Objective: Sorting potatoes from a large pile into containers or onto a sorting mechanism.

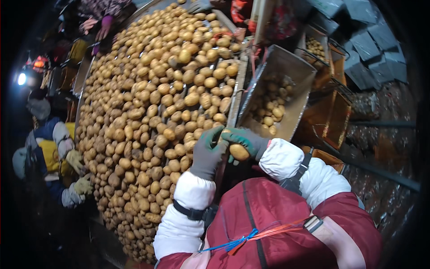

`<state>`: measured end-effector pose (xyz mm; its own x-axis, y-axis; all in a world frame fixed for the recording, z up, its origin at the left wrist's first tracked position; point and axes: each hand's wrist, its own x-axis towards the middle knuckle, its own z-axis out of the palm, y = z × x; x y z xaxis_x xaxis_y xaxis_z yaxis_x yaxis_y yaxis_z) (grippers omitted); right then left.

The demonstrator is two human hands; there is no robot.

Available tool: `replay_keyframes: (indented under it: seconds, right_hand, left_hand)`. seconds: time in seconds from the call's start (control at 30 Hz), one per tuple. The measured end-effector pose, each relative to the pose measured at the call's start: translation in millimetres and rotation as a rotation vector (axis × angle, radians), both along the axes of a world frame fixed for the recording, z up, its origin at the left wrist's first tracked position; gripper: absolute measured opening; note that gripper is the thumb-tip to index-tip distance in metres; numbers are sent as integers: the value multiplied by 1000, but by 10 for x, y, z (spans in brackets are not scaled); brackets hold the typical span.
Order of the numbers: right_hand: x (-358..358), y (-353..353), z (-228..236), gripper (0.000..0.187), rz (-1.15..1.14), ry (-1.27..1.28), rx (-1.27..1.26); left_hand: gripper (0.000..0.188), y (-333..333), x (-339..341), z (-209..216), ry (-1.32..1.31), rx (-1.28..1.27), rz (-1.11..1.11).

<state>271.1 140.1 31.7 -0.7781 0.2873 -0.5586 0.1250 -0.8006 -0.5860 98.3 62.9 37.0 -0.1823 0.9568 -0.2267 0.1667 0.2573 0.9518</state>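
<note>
Grey-gloved, the right hand (249, 141) is curled round a potato (239, 153), which a loose grip might drop; the half-curled left hand (208, 156) hides any hold.

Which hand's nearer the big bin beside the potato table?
Right. The right hand is by the near end of the bin; the left hand is farther left, at the table edge.

The room is dim, lit at the far left by a white lamp (21, 79) and an orange light (40, 62). Grey box-shaped packages (368, 45) crowd the upper right, near dark, glossy ground (400, 104).
</note>
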Motion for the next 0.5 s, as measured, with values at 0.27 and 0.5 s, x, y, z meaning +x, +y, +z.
replay_keyframes:
  seconds: [0.27,0.5]
  right_hand:
    - [1273,13,-257,47,-258,-22,55]
    - [3129,294,-250,41,-993,-554,316]
  left_hand:
    - [46,-83,-100,-8,492,133,25]
    - [67,-639,-659,-685,989,-105,37]
